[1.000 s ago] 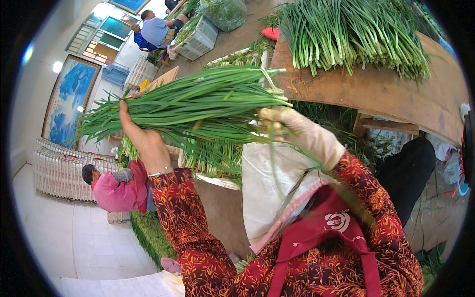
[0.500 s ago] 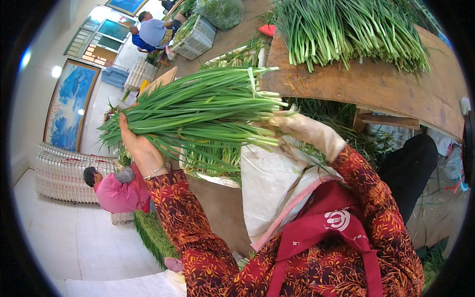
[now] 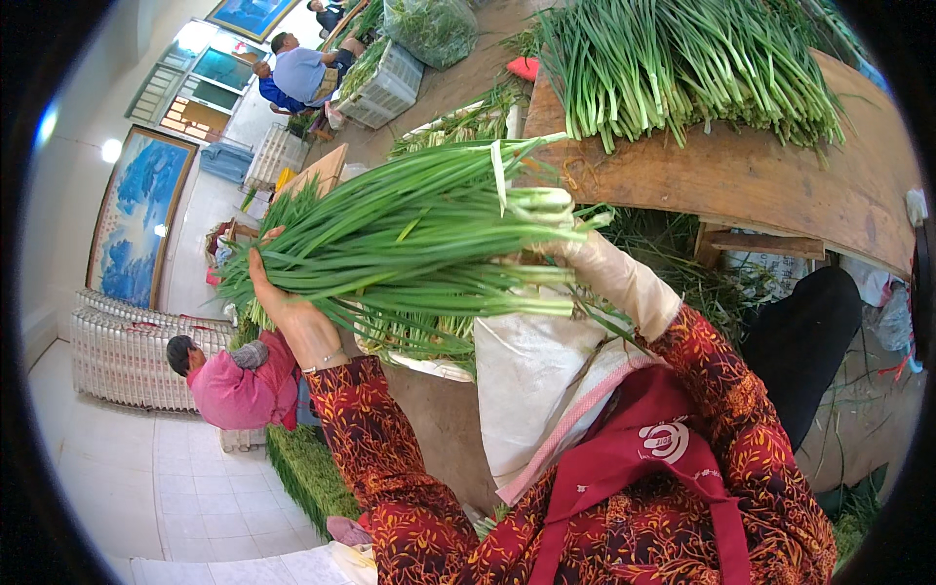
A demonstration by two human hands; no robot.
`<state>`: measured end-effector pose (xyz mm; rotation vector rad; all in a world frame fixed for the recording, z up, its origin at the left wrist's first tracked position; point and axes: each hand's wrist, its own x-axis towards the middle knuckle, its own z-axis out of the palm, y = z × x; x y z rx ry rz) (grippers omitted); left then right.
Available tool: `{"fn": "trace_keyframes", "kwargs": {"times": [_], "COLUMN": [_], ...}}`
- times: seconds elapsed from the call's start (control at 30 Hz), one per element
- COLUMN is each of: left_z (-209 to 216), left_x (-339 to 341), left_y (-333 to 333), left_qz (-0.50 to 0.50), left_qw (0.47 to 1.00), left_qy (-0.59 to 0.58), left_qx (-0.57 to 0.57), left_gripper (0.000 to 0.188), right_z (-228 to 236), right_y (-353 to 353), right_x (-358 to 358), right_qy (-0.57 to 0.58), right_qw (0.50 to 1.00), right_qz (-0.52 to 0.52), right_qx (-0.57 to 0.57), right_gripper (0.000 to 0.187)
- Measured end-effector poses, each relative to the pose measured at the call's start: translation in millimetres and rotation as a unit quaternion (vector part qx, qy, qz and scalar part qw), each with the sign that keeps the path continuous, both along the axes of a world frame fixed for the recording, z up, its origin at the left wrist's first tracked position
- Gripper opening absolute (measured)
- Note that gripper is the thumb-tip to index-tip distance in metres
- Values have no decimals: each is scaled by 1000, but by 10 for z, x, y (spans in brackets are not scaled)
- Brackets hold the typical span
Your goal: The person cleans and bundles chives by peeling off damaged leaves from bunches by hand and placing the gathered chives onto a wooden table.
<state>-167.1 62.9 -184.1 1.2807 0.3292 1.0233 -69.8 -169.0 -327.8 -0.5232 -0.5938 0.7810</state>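
A long bundle of garlic chives [image 3: 419,224] lies across in front of me, leaf tips to the left and pale stalk ends to the right. My left hand [image 3: 292,302] supports the leafy end, its thumb up against the leaves and its other fingers mostly covered by them. At the stalk end is my right hand [image 3: 585,252], in a cream glove; its fingers are largely hidden behind the stalks. A pale band [image 3: 498,175] crosses the far edge of the bundle near the stalk ends. Below the bundle, white sacking [image 3: 531,390] covers my lap.
A wooden table [image 3: 643,180] at the far right bears a row of garlic chives [image 3: 682,78]. Under the bundle stands a tray of greens [image 3: 419,331]. A person in pink [image 3: 244,385] sits at left; others sit by a white crate [image 3: 380,93] at the back.
The bundle and my left hand have shifted slightly to the right. The stalk ends have spread and turned, and the band now stands out at the far edge. My right hand stays behind them.
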Motion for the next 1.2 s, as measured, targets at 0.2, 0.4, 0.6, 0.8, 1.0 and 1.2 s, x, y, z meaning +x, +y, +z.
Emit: {"fn": "trace_keyframes", "kwargs": {"times": [0.2, 0.4, 0.6, 0.8, 1.0, 1.2], "left_z": [-5, 16, 49, 80, 114, -139], "left_x": [-41, 41, 86, 23, -52, 209], "left_y": [124, -69, 59, 176, 66, 28], "left_qz": [-159, -233, -217, -204, -133, -304], "left_qw": [981, 956, 968, 976, 991, 945], "left_qy": [-92, -140, -91, -45, 14, -41], "left_qx": [-61, -110, -85, -61, -27, -113], "left_gripper": [18, 16, 12, 16, 20, 16], "right_z": [-55, -388, -294, -203, -179, -711], "right_y": [-115, -22, -162, -245, -449, -911], "right_x": [-42, -121, -215, -99, -146, -91], "right_qy": [-68, -38, -7, -83, -34, 95], "right_qw": [998, 991, 982, 985, 987, 981], "right_qz": [13, -50, -113, -118, 72, 132], "right_qx": [-11, -116, -150, -89, -136, -104], "right_gripper": [40, 19, 12, 32, 21, 21]}}
